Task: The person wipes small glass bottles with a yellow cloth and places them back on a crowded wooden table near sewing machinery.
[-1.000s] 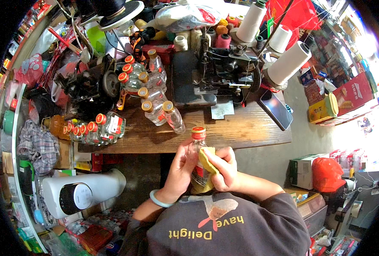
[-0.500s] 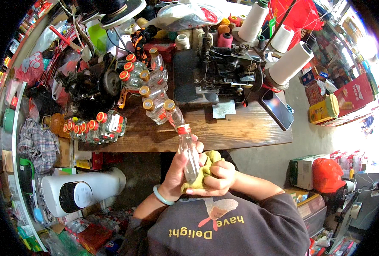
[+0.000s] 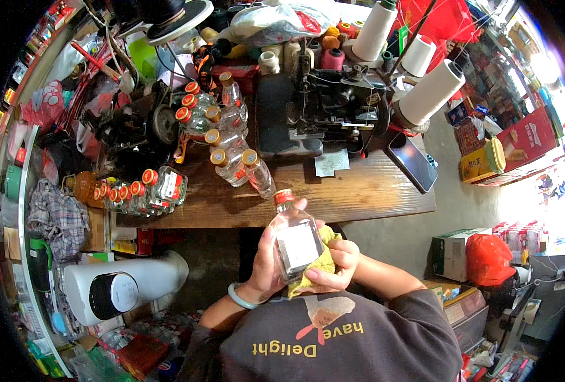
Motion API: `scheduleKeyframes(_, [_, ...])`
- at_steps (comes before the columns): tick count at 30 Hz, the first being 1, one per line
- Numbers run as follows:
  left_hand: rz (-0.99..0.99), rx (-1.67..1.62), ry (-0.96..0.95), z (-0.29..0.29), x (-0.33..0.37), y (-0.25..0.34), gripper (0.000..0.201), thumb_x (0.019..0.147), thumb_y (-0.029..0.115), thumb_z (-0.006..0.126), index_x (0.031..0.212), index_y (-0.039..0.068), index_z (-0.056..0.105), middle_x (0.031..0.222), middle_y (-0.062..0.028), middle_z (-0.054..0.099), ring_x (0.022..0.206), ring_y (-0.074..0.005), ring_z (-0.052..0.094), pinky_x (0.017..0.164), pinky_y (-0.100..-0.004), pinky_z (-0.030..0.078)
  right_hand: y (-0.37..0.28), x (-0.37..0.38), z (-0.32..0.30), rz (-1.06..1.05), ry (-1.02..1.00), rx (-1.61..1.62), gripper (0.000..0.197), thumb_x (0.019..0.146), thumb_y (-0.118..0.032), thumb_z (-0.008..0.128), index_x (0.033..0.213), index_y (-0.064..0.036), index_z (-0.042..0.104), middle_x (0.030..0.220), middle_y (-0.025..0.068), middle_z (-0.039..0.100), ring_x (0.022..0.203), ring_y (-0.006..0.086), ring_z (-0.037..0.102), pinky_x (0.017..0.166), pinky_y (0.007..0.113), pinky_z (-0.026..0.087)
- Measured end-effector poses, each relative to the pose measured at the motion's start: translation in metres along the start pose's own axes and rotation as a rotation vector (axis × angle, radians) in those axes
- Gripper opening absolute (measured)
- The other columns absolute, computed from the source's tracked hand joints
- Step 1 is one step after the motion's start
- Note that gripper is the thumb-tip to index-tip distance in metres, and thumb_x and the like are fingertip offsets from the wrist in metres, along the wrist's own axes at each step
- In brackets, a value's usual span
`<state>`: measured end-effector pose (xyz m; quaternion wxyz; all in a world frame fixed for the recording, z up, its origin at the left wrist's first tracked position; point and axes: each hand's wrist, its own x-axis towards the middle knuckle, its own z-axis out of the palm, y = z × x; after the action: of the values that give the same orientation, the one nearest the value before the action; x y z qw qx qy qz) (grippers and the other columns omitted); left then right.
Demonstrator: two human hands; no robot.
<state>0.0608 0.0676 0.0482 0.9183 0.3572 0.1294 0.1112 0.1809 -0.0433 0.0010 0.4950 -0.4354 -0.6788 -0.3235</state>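
Observation:
A flat clear glass bottle with a red cap and a pale label is tilted in front of my chest, just off the table's near edge. Around its left side my left hand is closed, a pale bangle on that wrist. My right hand grips a yellow-green cloth and presses it against the bottle's lower right side. On the table beyond stand several clear bottles with gold caps and several with red caps. Another row of red-capped bottles sits at the table's left.
A black sewing machine occupies the wooden table, with large white thread cones at its right. A phone lies near the right edge. Below left is a white rounded appliance; boxes stand at right.
The bottle has been turned from its narrow side to its broad face, showing the pale label. My right hand and the cloth have shifted slightly right around it.

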Motion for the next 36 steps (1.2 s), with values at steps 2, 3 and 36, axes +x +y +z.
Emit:
scheduleKeyframes(2, [-0.063, -0.074, 0.075, 0.007, -0.002, 0.009, 0.076, 0.092, 0.060, 0.044, 0.143, 0.006, 0.031, 0.130, -0.0205, 0.052, 0.113, -0.0248, 0.056, 0.095, -0.0372, 0.048, 0.002, -0.002, 0.000, -0.073, -0.020, -0.097, 0.028, 0.069, -0.021, 0.070, 0.097, -0.0216, 0.072, 0.114, -0.0064, 0.055, 0.066, 0.0127, 0.041, 0.057, 0.025, 0.038])
scheduleKeyframes(3, [-0.066, -0.073, 0.074, 0.003, -0.002, 0.006, 0.076, 0.092, 0.060, 0.044, 0.143, 0.006, 0.031, 0.130, -0.0205, 0.052, 0.113, -0.0248, 0.056, 0.095, -0.0372, 0.048, 0.005, -0.003, -0.002, -0.071, -0.020, -0.099, 0.028, 0.069, -0.021, 0.070, 0.097, -0.0216, 0.072, 0.114, -0.0064, 0.055, 0.066, 0.0127, 0.041, 0.057, 0.025, 0.038])
scheduleKeyframes(36, [-0.304, -0.246, 0.051, -0.009, -0.006, -0.017, 0.050, 0.102, 0.047, 0.032, 0.121, 0.005, 0.052, 0.106, -0.0061, 0.062, 0.094, -0.0132, 0.062, 0.082, -0.0294, 0.052, 0.030, 0.015, -0.010, -0.010, -0.159, 0.160, 0.031, 0.077, -0.019, 0.065, 0.108, -0.0205, 0.068, 0.120, -0.0010, 0.064, 0.066, 0.0107, 0.050, 0.052, 0.023, 0.038])
